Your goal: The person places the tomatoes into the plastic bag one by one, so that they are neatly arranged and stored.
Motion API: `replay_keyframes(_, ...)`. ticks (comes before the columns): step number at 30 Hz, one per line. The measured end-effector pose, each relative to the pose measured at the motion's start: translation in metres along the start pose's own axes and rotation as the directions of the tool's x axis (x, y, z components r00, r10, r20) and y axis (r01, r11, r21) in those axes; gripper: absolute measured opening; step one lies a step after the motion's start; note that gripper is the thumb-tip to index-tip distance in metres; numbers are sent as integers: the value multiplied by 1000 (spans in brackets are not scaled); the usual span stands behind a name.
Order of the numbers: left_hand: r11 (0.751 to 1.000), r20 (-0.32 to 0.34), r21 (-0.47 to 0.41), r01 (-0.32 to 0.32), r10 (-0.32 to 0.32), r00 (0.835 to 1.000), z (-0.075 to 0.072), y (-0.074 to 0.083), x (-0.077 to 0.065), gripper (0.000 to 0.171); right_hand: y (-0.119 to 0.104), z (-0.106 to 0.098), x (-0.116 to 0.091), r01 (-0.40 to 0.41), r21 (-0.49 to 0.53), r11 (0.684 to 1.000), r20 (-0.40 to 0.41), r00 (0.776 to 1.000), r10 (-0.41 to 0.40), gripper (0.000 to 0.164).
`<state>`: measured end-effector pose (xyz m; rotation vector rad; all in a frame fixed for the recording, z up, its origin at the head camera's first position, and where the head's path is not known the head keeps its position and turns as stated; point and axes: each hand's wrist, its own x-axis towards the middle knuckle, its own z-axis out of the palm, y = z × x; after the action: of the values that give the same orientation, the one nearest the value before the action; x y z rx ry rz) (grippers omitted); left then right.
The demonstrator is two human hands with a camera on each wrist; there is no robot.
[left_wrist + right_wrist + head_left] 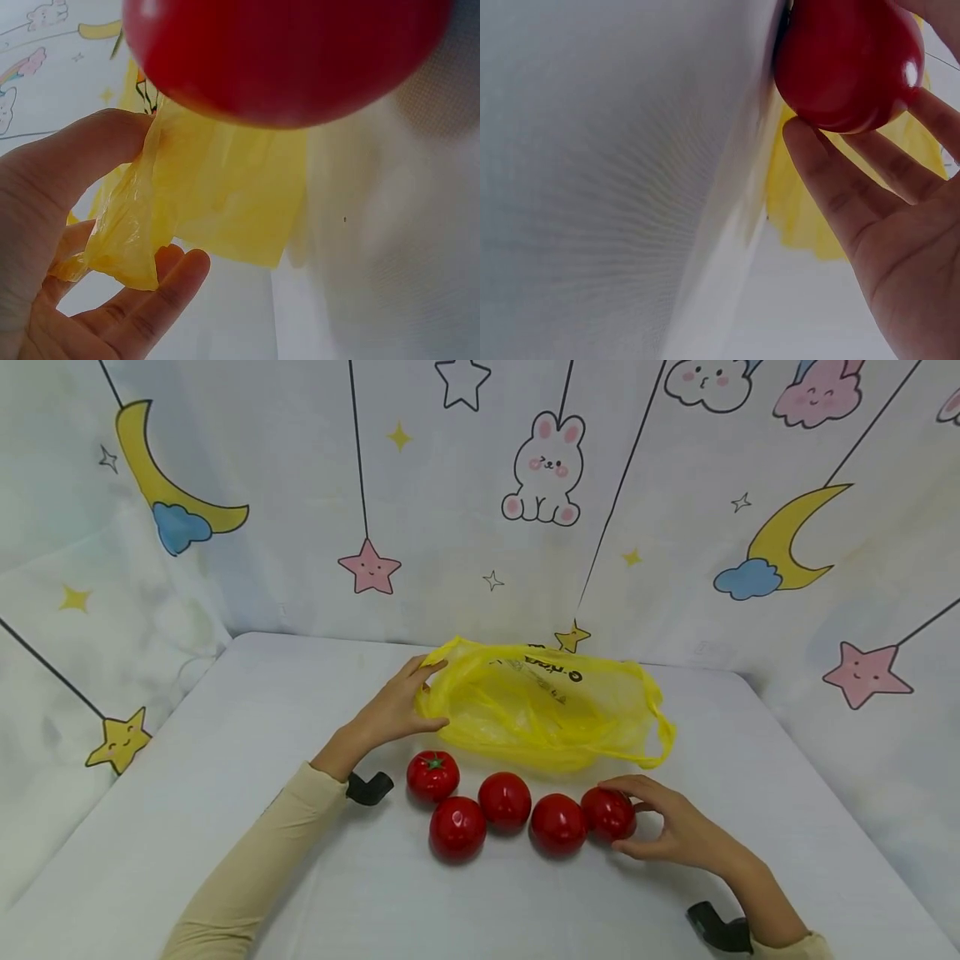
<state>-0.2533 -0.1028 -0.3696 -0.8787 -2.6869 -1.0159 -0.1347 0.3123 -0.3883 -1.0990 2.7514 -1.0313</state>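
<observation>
A yellow plastic bag [525, 710] with dark print lies on its side on the white table. My left hand [401, 702] holds its left end, where thin film runs between the thumb and the curled fingers [161, 300]. Several shiny red tomatoes lie in front of the bag; the left one [432, 777] shows a green calyx. At the right end of the group, my right hand [675, 822] grips a tomato [609, 814] between thumb and fingers. In the right wrist view, the fingertips [802, 139] touch this tomato's underside. A tomato [285, 52] hides part of the bag in the left wrist view.
Three more tomatoes, one at the front [457, 829], one in the middle [505, 802] and one beside the gripped tomato [558, 825], lie close together. A cloth backdrop [450, 485] with cartoon drawings hangs behind the table [360, 902]. Black straps sit at both wrists.
</observation>
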Motion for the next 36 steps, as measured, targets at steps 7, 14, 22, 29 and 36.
replay_keyframes(7,1000,8,-2,-2,2,1000,1,-1,1,84,0,-1,1,-40,3,999,22,999,40,65)
replay_keyframes(14,1000,16,-1,2,-2,1000,3,-1,1,84,1,2,1,-34,13,999,13,999,34,64)
replay_keyframes(22,1000,12,7,6,-6,1000,2,1,1,84,-1,0,3,17,-13,1000,-33,999,-17,65)
replay_keyframes(29,1000,19,16,8,-8,1000,1,3,0,84,-5,-1,5,62,-43,997,-84,994,-65,70)
replay_keyframes(36,1000,25,15,8,-8,1000,0,4,0,85,-10,-6,7,83,-59,995,-120,989,-89,72)
